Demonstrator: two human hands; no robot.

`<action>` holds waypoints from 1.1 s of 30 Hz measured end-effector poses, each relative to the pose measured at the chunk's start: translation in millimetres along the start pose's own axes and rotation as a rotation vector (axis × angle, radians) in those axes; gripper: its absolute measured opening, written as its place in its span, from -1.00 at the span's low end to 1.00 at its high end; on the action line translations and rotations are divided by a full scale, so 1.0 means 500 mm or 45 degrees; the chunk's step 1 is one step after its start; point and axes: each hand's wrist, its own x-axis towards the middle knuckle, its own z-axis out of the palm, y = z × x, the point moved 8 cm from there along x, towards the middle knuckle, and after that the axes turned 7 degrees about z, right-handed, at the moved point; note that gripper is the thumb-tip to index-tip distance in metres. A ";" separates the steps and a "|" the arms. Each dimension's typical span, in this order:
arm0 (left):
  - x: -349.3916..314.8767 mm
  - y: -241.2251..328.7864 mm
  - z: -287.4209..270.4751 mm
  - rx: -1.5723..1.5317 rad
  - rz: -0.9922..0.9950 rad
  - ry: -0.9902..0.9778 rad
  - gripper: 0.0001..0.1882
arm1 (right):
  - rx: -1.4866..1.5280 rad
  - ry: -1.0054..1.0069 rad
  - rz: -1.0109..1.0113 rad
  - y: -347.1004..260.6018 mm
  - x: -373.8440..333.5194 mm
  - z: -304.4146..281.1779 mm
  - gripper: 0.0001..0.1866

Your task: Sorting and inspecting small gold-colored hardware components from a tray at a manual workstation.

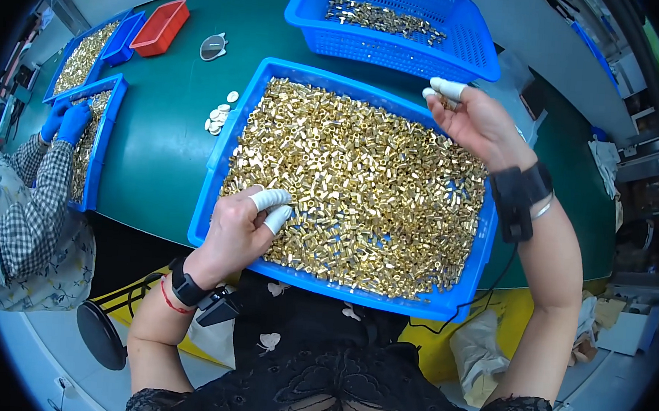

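Note:
A blue plastic tray [266, 67] in front of me holds a wide layer of small brass hex pieces [347, 168], some with visible holes. My left hand [240, 226] reaches over the tray's left part, thumb and forefinger in white finger cots. Those fingertips are pinched together right at the brass pieces; what lies between them is hidden. My right hand [484, 125] is raised over the tray's far right corner, near the blue perforated basket [394, 50]. Its fingers, also in white cots, are curled round small brass-coloured pieces that show only in part.
Brass pieces lie in the perforated basket. White discs [218, 117] and a grey round object [213, 46] rest on the green table [151, 139]. At left are a red bin [158, 27] and blue trays [104, 144]; a co-worker's blue-gloved hands [68, 120] work there. A cable [483, 296] hangs from my right wrist.

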 end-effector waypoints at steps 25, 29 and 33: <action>0.018 0.010 0.013 0.102 0.095 -0.135 -0.85 | -1.632 0.026 -0.440 0.080 -0.118 0.034 -0.77; 0.016 0.044 0.036 0.181 0.233 -0.380 -0.87 | -1.667 0.043 -0.472 0.104 -0.114 0.012 -0.77; 0.054 0.135 0.039 0.320 0.396 -0.651 -0.91 | -1.716 0.050 -0.668 0.106 -0.126 0.040 -0.74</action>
